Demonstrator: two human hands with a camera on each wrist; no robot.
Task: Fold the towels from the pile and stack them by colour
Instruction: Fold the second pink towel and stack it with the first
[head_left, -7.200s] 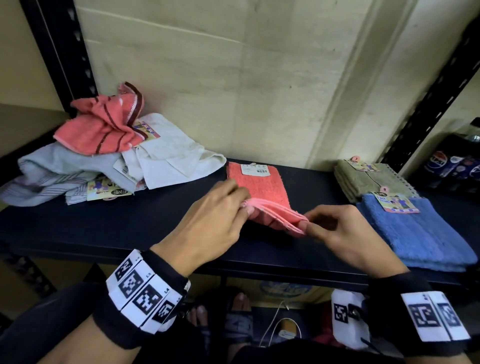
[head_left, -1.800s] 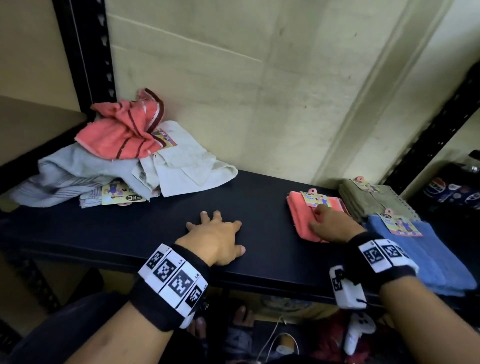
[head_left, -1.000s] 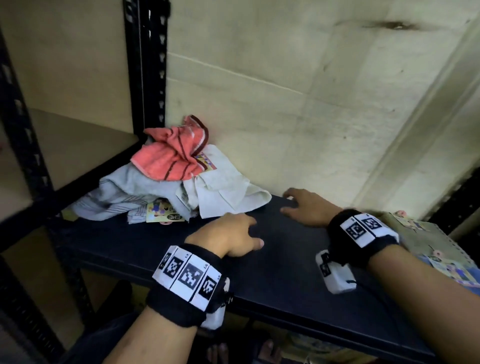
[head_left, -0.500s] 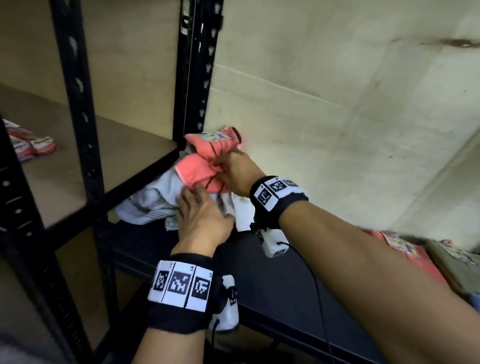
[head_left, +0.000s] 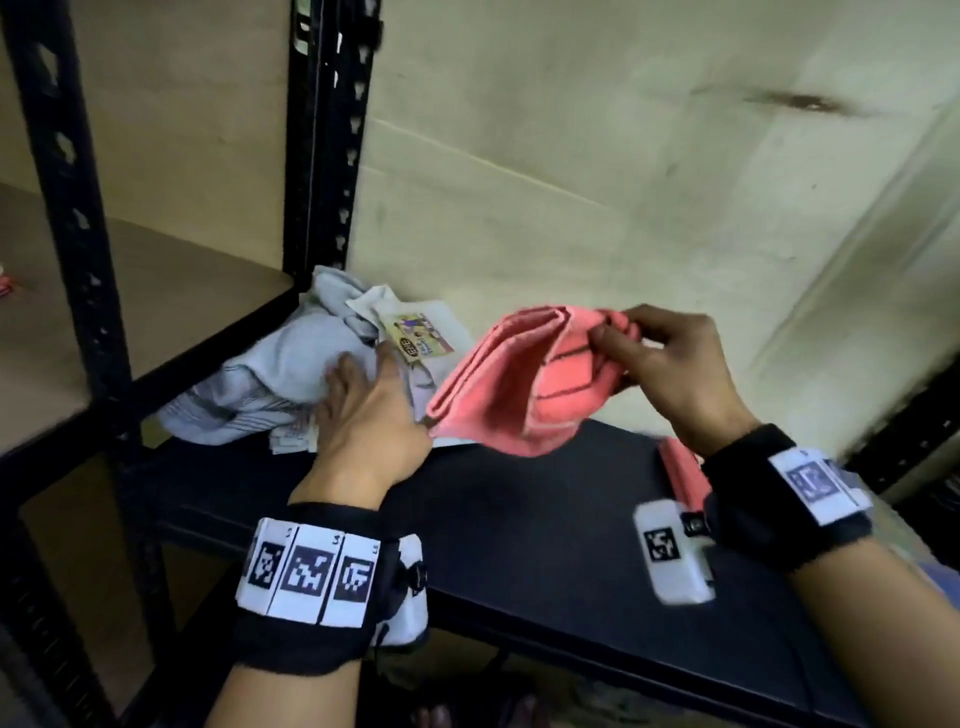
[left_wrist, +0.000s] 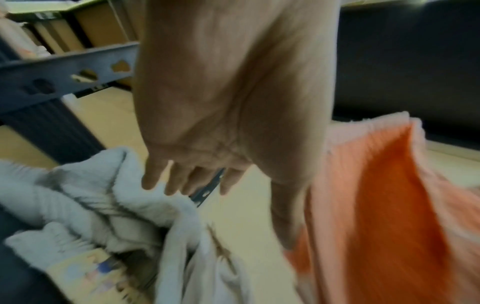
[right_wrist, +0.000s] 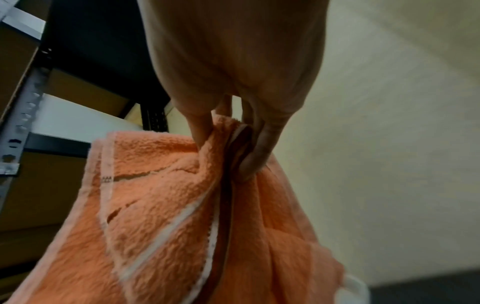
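The right hand (head_left: 670, 364) pinches the top edge of a pink towel (head_left: 519, 384) between thumb and fingers (right_wrist: 262, 152). The pink towel hangs in the air over the black shelf (head_left: 519, 509), with dark stripes across it. Its far corner cannot be seen, because the hand covers it.

The left hand (head_left: 369, 410) is spread flat, with its fingers straight. It rests on the pile of grey and white towels (head_left: 291, 374) at the back left of the shelf. Its thumb side is right against the low corner of the pink towel, but it is too blurry to tell if it holds that corner. From the left wrist, the fingers (left_wrist: 171, 181) are straight and apart over the grey cloth.

A paper tag (head_left: 421, 338) lies on the pile, just past the fingertips. Its words are too small to read.

A folded pink towel (head_left: 680, 467) lies on the shelf under the right wrist. Most of it is hidden by the black wrist band (head_left: 779, 499). The right side of the shelf is cut off.
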